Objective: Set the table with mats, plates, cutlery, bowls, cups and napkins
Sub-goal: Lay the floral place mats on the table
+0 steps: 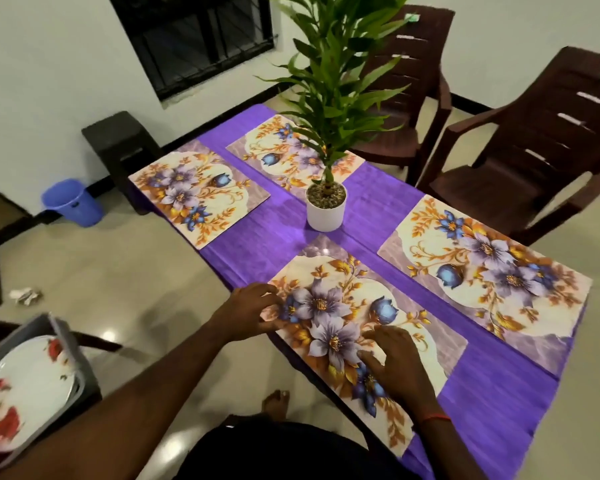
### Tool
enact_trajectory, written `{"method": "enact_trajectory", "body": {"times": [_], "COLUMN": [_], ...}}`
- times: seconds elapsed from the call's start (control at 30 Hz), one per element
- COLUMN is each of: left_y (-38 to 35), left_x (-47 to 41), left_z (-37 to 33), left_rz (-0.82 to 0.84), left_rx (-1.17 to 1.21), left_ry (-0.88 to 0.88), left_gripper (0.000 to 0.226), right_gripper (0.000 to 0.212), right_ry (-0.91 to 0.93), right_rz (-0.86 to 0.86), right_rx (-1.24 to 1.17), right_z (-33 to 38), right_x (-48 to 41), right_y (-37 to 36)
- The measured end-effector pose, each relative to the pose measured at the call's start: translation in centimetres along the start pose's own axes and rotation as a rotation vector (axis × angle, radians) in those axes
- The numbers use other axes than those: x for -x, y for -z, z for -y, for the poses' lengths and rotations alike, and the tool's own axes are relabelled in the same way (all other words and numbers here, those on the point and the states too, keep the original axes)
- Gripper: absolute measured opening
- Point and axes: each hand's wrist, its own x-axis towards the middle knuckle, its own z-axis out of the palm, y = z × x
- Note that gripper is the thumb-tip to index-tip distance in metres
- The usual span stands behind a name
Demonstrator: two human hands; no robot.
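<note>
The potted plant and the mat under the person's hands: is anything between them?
No. In the head view, only bare purple tablecloth separates the white pot from the near mat, where the left hand and right hand rest flat.

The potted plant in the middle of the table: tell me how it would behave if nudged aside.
The potted plant is probably top-heavy: its leafy stalk rises far above a small white pot, so a push high up may tip it. Pushed low on the pot, it would likely drag and bunch the purple tablecloth rather than slide. The gravel in the pot probably adds some steadying weight.
</note>
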Motion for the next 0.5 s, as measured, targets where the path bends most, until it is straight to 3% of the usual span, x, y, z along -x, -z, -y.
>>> {"method": "enact_trajectory", "body": {"times": [0.23,0.4,0.5], "left_y": [2.1,2.4,2.5], "left_x": [4.6,7.6,9.4], "left_z": [-1.9,-1.4,-0.6], "left_rz": [-0.014,-0.038,-0.052], "left_rx": [-0.011,0.017,0.055], "left_ry": [0.253,0.386,0.454], "left_gripper": [0.065,0.068,0.068], "right_gripper": [0.029,0.051,0.053], "right_ry": [0.187,0.202,0.234], "right_rz": [0.124,0.202,0.227], "right_rx": [0.012,-0.008,-0.028], "right_z": [1.6,4.3,6.8], "right_x": [-5.3,-7.7,-8.8], "right_y": [-1.3,-2.7,-3.3]}}
